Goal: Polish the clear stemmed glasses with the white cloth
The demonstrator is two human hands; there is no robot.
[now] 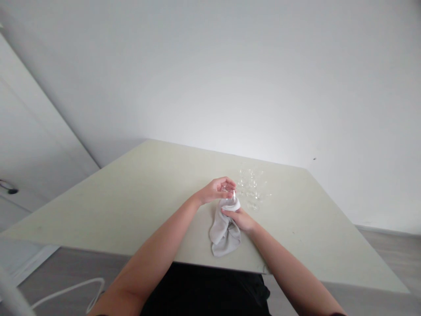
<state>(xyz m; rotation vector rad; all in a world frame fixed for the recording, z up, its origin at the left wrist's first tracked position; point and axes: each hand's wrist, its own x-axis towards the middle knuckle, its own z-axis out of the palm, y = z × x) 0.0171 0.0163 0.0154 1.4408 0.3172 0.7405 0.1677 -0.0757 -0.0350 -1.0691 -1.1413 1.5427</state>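
Observation:
My left hand (217, 190) is curled around a small clear glass (228, 189) above the pale table (138, 197). Just below it, my right hand (240, 218) grips a light grey cloth (225, 232) and pushes its upper end against the glass. The rest of the cloth hangs down onto the tabletop. Both hands meet near the middle of the table.
Several clear stemmed glasses (251, 186) stand close behind my hands, to the right. A white wall rises beyond the table. White cabinet doors (29, 149) are at the left, and a white cable (69, 289) lies on the grey floor at the lower left.

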